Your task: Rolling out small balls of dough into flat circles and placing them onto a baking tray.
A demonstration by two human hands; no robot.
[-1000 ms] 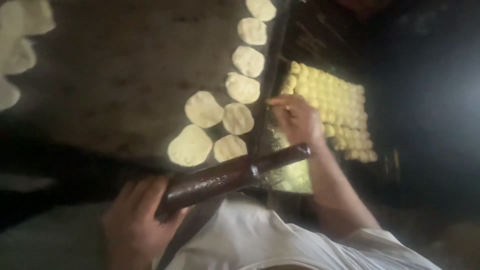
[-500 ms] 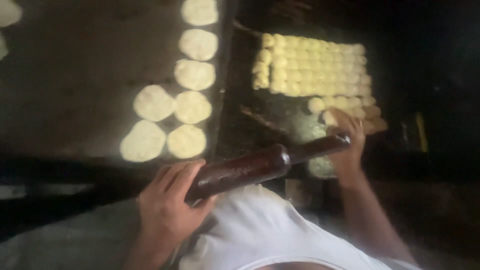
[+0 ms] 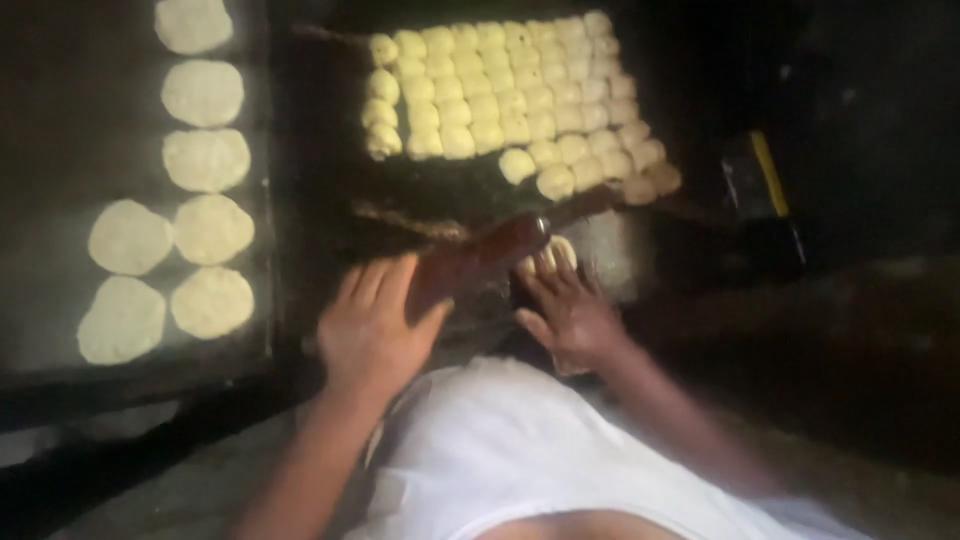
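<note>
While between hands (image 3: 372,330) — rolling pin (image 3: 480,258)

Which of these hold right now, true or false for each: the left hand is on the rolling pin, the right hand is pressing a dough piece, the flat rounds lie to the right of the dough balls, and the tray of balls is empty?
1. The left hand rests on the dark rolling pin. True.
2. The right hand has its fingers on a dough piece in front of the body. True.
3. The flattened dough rounds lie to the right of the dough balls. False: they lie to the left, on a separate dark surface.
4. The tray of balls is empty. False: many rows of balls cover it.
</note>
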